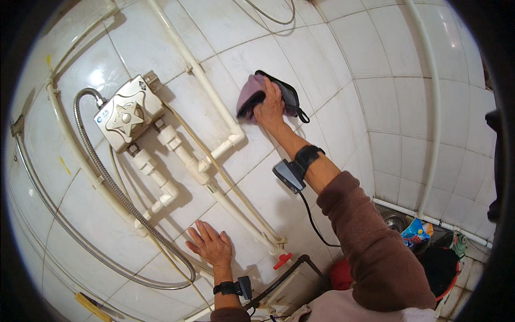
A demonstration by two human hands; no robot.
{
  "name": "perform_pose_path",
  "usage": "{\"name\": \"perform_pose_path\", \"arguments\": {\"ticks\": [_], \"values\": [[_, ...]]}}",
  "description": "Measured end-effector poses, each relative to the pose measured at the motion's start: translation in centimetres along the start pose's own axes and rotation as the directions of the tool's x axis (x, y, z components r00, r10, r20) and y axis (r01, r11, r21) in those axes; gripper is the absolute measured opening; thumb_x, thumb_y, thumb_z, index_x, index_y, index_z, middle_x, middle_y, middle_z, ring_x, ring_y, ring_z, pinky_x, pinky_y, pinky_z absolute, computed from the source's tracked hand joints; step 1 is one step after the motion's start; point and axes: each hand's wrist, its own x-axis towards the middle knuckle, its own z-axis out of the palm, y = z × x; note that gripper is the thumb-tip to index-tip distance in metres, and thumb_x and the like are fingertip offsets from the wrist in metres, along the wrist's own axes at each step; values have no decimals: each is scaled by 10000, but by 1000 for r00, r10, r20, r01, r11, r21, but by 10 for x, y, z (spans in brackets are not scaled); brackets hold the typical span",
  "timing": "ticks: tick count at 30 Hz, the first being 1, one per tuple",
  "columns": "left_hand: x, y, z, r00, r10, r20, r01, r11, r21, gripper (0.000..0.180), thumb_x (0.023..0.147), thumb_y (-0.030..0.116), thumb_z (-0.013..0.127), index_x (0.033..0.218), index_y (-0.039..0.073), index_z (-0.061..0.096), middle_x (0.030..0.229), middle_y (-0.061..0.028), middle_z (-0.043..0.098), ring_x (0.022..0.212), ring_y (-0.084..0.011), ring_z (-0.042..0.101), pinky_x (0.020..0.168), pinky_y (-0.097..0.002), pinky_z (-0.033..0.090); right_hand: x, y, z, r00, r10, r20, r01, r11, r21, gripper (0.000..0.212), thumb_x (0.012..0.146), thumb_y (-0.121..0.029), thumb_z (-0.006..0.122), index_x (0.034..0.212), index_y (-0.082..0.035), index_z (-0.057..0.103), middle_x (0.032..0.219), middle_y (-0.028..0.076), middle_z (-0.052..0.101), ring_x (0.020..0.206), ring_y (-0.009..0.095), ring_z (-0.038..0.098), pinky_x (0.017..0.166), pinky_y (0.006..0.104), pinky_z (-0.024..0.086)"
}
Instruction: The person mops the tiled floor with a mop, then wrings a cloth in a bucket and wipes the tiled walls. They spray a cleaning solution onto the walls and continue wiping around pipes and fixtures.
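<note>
My right hand (pixel 270 109) is closed on a purple cloth with dark grey parts and a black edge (pixel 251 92), holding it against the white tiled wall (pixel 252 161). A small black loop hangs from the cloth's right corner. Lower down, my left hand (pixel 212 247) lies on the tiles with its fingers spread and nothing in it. Just to its left is a flexible metal hose (pixel 124 198). Each wrist wears a black strap with a small grey device.
A silver shower mixer (pixel 129 115) with a star-shaped knob is on the left wall. Cream pipes (pixel 193 61) run beside the cloth, and a red valve handle (pixel 282 261) is lower. At the lower right are a blue packet (pixel 416 232) and a tub holding dark cloth (pixel 440 271).
</note>
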Motion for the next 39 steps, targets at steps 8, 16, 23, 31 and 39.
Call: {"name": "perform_pose_path", "arguments": {"ticks": [8,16,23,31,39], "values": [[-1,-3,2,999,25,-27,-25,1000,6,573,762,222,535,1271,-18,428,1440,-138,301,1370,-367,154,1092,-574,-6,15,-82,9,801,-598,-11,591,789,166,335,687,-19,602,999,-140,626,1276,178,456,1140,391,420,952,431,383],[0,-1,-3,1000,-10,12,9,1000,30,544,769,227,519,1256,-7,458,1401,-132,355,1368,-360,168,1092,-576,13,11,-89,-1,533,-792,297,846,512,-152,185,663,-15,589,847,1,596,1146,189,518,1139,411,437,902,435,440],[0,-2,-1,996,12,-89,-14,1000,-23,515,793,207,486,1262,-1,439,1425,-134,340,1357,-366,202,1100,-556,24,109,-155,46,639,-750,173,759,577,-301,114,715,-87,571,824,-62,593,920,127,549,1055,322,480,802,434,467],[-1,-2,0,999,-14,-45,14,1000,5,472,838,266,450,1237,16,485,1408,-104,371,1353,-343,222,1103,-550,37,48,-121,21,400,-855,330,857,222,-464,189,704,-165,559,807,-34,647,969,165,590,1083,333,475,967,490,342],[-2,-2,-1,999,-11,-35,11,1000,-4,501,811,268,469,1241,12,486,1407,-101,377,1351,-339,221,1102,-553,36,11,-120,-28,263,-500,825,935,343,-90,143,721,-173,557,677,-66,643,715,115,601,824,299,538,761,400,450]]}}
